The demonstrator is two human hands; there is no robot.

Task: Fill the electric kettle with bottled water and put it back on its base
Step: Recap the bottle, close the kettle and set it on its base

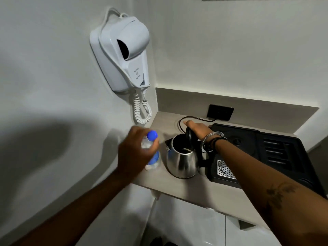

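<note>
A steel electric kettle (182, 161) stands on the beige counter (177, 190) with its black lid (190, 137) tipped up, its dark inside showing. My right hand (197, 129) rests on top of the raised lid, fingers laid over it. A clear water bottle (152, 157) with a blue cap (152, 135) and blue label stands upright just left of the kettle. My left hand (134, 150) is wrapped around the bottle's upper part. The round base (237, 141) sits in the black tray behind my right wrist.
A black tray (266, 153) with a perforated metal grate fills the counter's right side. A black cord (191, 118) loops from a dark wall socket (220, 112). A white wall hairdryer (122, 54) with a coiled cord hangs above left.
</note>
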